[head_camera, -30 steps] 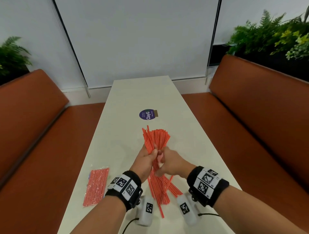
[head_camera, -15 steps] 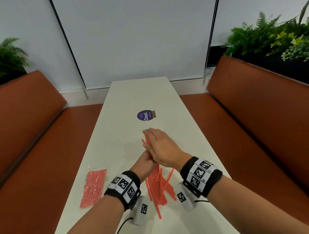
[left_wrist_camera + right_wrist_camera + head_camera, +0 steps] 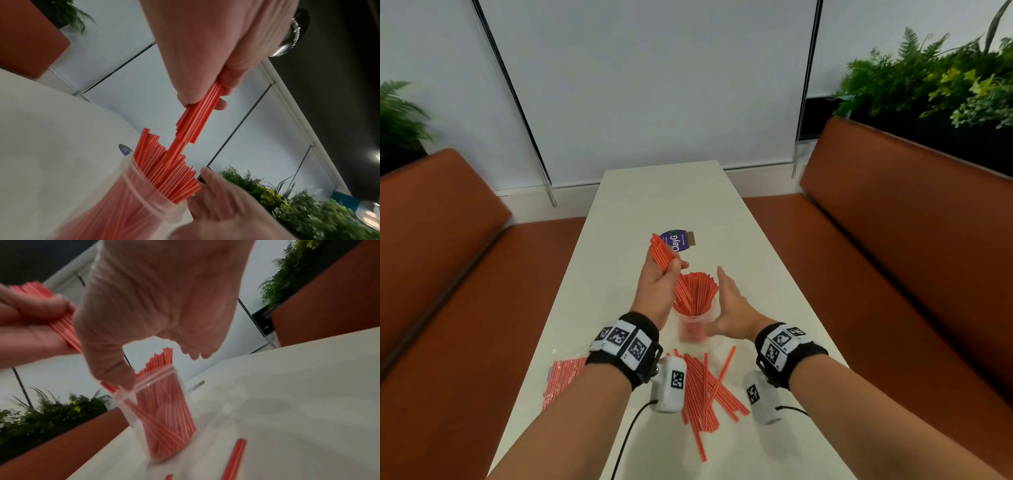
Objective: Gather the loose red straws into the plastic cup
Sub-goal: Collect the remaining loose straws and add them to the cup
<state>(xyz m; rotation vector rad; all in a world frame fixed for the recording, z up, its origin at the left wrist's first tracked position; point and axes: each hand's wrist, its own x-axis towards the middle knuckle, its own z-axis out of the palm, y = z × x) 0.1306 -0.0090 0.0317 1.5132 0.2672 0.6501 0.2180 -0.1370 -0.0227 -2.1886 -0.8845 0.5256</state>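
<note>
A clear plastic cup point(image 3: 692, 329) stands mid-table, packed with red straws point(image 3: 697, 291) that fan out above its rim. My left hand point(image 3: 669, 272) grips a bundle of red straws point(image 3: 661, 255) tilted up and to the left, its lower ends among the straws in the cup. In the left wrist view the bundle point(image 3: 197, 116) slants down toward the cup point(image 3: 123, 199). My right hand point(image 3: 727, 303) is open beside the cup's right side, thumb at the rim point(image 3: 115, 369). Several loose red straws point(image 3: 705, 387) lie on the table between my wrists.
A flat packet of red straws point(image 3: 561, 377) lies near the table's left edge. A purple round sticker point(image 3: 677, 241) is beyond the cup. Brown benches point(image 3: 893, 240) run along both sides of the narrow white table point(image 3: 654, 192), with plants behind them.
My right hand came off the straw tops and dropped to the right side of the cup. My left hand raised its bundle up and to the left, uncovering the cup.
</note>
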